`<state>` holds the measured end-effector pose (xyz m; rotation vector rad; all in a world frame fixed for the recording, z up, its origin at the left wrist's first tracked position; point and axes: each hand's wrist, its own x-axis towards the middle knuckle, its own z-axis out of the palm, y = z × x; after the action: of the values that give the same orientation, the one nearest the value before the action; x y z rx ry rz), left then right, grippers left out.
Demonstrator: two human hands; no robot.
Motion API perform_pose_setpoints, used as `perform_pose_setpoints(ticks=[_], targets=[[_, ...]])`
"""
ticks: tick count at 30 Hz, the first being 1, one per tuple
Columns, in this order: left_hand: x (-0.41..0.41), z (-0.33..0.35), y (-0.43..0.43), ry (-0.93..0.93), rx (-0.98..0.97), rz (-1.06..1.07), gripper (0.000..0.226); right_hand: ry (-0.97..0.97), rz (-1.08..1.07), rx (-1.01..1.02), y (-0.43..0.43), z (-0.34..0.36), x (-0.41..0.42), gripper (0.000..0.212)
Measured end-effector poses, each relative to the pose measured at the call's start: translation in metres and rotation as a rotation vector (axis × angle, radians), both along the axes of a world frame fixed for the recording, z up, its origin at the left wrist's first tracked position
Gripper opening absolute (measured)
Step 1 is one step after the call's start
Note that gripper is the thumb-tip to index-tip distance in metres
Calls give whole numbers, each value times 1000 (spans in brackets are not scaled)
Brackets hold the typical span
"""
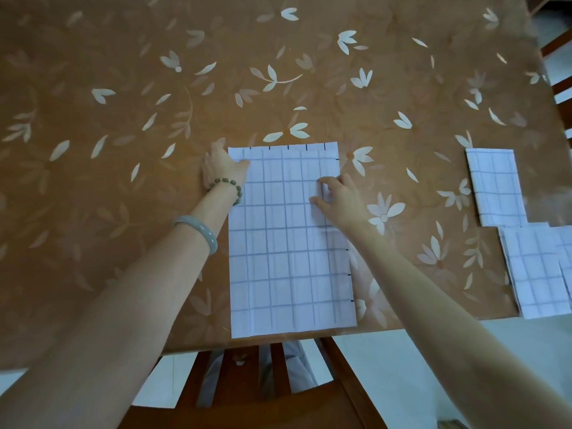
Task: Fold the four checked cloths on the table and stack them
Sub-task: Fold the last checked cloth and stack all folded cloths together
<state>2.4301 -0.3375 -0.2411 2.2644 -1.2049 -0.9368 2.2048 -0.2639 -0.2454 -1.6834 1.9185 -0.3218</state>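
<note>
Two hands rest on a checked cloth (288, 243) lying flat at the table's (123, 119) near edge: the left hand (221, 168) pinches its far-left corner, the right hand (337, 196) presses open-fingered by its right edge. Farther right lie a folded cloth (495, 187) and a pile (538, 270).

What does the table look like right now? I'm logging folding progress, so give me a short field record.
surface: table with a brown floral cover
cloth in work: checked cloth, lying flat in front of the person, long side running away from them
left hand: resting on the cloth's far left corner
right hand: fingers on the cloth near its right edge
folded cloth: at the right, small rectangle, lying apart
cloth pile: at the near right edge, layers visible, count unclear
wrist wear: bead bracelet and bangle on the left arm
</note>
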Motion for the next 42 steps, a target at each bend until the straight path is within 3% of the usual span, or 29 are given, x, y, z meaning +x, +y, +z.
perform_pose_setpoints(ticks=[3,5,10,12,14,17,22,25,27,31,33,34,39,42], targets=[[-1,4,-6,23,-8,60,10,4,-17,27,-2,1,1,45],[0,9,-5,-9,-32,60,31,4,-26,41,-2,1,2,44],[10,36,11,184,-220,-43,6,9,-66,66,-3,4,6,40],[10,52,22,328,-287,-100,9,-47,-132,98,-4,8,6,33],[10,67,39,433,-309,-162,16,-347,-287,109,-3,17,3,9],[11,81,73,521,-329,-263,15,-942,-669,204,4,34,-5,15],[28,92,124,524,-314,-366,8,-1259,-774,453,22,46,-26,78],[41,93,144,555,-271,-406,3,-1277,-719,525,33,55,-38,82],[50,94,154,573,-250,-394,4,-1241,-656,595,42,62,-42,70],[60,89,174,582,-184,-344,21,-977,-538,677,67,63,-39,42],[59,82,187,543,-147,-261,11,-918,-574,667,81,61,-34,30],[58,79,194,510,-135,-223,9,-887,-585,665,87,60,-33,28],[52,64,220,438,39,14,49,-756,-610,659,118,51,-29,33],[52,54,227,619,185,138,36,-653,-609,641,130,47,-25,31]])
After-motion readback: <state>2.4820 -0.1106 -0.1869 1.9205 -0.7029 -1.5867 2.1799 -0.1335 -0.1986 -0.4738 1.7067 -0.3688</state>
